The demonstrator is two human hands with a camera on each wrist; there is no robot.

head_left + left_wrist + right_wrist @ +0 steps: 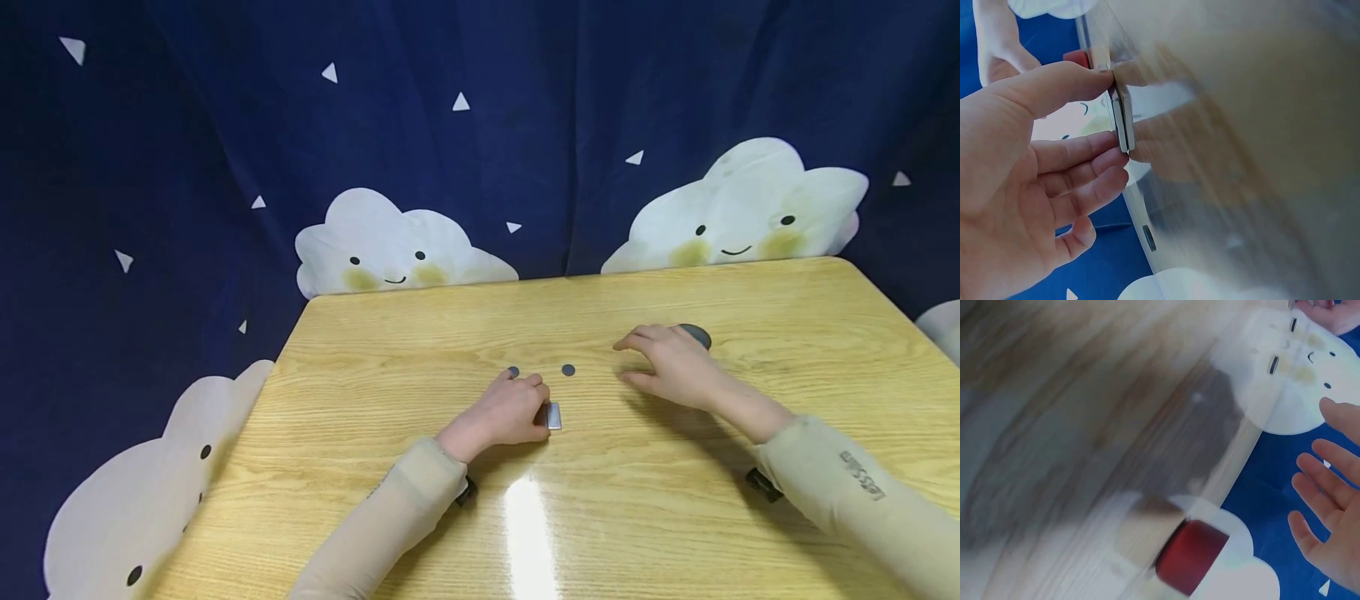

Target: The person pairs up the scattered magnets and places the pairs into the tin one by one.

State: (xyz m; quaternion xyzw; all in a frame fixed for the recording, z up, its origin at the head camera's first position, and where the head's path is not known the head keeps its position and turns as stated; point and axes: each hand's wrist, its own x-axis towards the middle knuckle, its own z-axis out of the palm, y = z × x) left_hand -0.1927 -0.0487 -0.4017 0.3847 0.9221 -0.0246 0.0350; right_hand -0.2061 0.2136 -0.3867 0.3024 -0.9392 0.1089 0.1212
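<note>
Left hand (507, 412) pinches silvery block (554, 416); lettering (862, 476) on right sleeve (840, 508) blurred.

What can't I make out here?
Head: part of the metal piece, behind the left hand.
Head: part of the dark oval object, behind the right hand.
Head: part of the left disc, behind the left hand.
Right wrist: left hand, cut off by the edge.

Navy curtain (480, 158), smiling white clouds (390, 237), pale triangles (461, 103), glossy wooden table (630, 500)
</note>
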